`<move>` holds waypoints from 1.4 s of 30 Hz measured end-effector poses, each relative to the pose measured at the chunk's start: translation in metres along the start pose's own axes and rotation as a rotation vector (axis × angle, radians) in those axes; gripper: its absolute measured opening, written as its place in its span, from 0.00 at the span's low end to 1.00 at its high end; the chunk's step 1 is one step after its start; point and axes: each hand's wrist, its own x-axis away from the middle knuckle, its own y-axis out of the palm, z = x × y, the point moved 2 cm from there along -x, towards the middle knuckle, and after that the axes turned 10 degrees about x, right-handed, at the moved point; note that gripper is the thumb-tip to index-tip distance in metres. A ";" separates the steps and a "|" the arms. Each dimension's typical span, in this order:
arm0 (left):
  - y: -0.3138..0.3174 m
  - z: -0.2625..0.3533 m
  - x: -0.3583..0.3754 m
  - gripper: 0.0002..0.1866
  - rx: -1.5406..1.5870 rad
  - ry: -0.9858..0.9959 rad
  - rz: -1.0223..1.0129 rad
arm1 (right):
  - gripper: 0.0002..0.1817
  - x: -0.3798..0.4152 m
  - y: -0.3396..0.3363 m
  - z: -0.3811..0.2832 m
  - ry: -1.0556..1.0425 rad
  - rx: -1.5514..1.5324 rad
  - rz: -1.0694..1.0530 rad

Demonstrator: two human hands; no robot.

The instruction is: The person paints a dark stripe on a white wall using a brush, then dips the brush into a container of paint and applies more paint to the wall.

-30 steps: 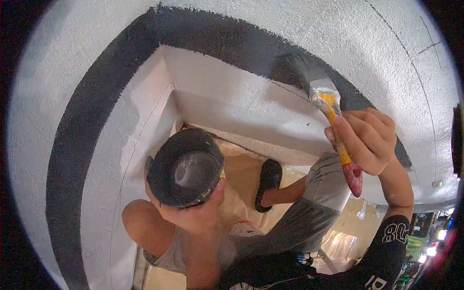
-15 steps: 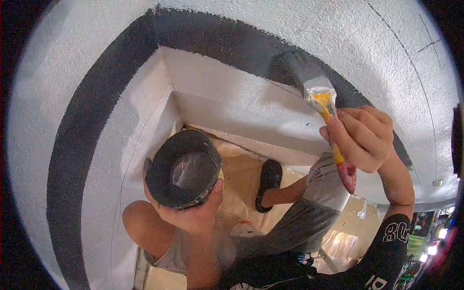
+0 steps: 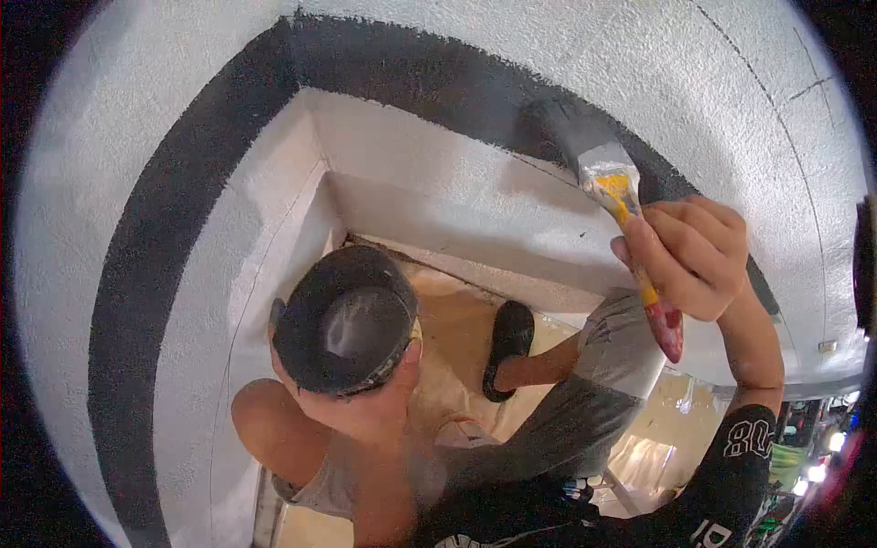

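My right hand [image 3: 690,256] is closed round the handle of a paintbrush [image 3: 614,187], which has a yellow and red handle and a paint-smeared metal band. Its dark bristles press against a black painted band [image 3: 402,68] that curves over the white textured wall [image 3: 210,274]. Lower left, my left hand [image 3: 361,406] grips a round paint container [image 3: 297,310] from below and the side. The container's inside is coated dark, with a shiny patch at the bottom. Part of the left hand's fingers is hidden behind it.
A white ledge [image 3: 438,205] juts out below the black band. Thin pencil lines run over the wall at the right. My leg and a black shoe [image 3: 513,342] are on a tan floor covering [image 3: 448,306]. Cluttered items and lights show at the far right.
The brush and my right hand have shifted slightly to the right, bristles still on the black band. The paint container and my left hand stay nearly in place.
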 end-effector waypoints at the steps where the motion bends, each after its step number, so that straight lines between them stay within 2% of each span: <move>1: 0.002 0.002 -0.001 0.53 0.000 0.000 0.000 | 0.17 0.001 0.001 0.001 0.013 -0.025 -0.023; 14: 0.011 0.016 -0.006 0.51 0.115 -0.005 -0.009 | 0.18 0.001 -0.009 0.002 0.029 -0.107 -0.163; 23: 0.010 0.016 -0.005 0.51 0.079 -0.019 -0.010 | 0.18 0.003 -0.004 0.003 0.023 -0.064 -0.046; 29: 0.014 0.020 -0.005 0.51 0.106 -0.041 -0.008 | 0.18 0.007 -0.009 0.003 0.010 -0.122 -0.156; 32: 0.012 0.019 -0.004 0.51 0.097 -0.056 -0.002 | 0.17 0.003 -0.009 0.002 0.035 -0.055 -0.044; 37: 0.009 0.012 -0.004 0.51 0.095 -0.010 -0.001 | 0.16 0.005 -0.001 0.004 0.018 -0.090 -0.065; 39: 0.007 0.013 -0.006 0.61 -0.028 -0.102 -0.040 | 0.16 0.006 -0.001 0.004 0.014 -0.105 -0.063; 42: 0.007 0.009 -0.005 0.62 0.009 -0.073 -0.024 | 0.18 0.006 -0.006 0.004 -0.002 -0.137 -0.130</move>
